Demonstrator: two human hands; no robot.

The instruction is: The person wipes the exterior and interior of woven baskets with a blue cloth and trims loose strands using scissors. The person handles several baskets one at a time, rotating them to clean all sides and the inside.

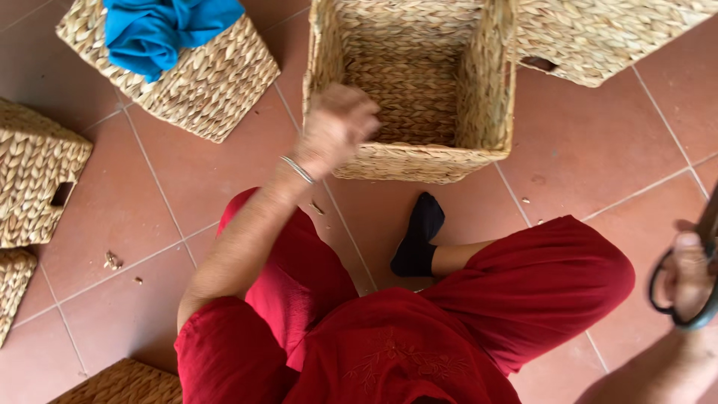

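Overhead, the left hand (338,123) reached out on a straight arm, blurred, fingers curled loosely against the near rim of the open woven basket (419,161) on the tiled floor (598,150). Far right, the right hand (688,277) gripped dark-handled scissors (703,314), fingers through the loops.

Basket-weaving workshop, prob. home-based: woven baskets (419,82) all over terracotta tile floor (598,150).

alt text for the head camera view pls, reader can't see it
A person seated on a tiled floor rests the left hand on the near rim of an empty woven basket, while the right hand holds dark-handled scissors. More woven baskets stand around, one holding blue cloth.
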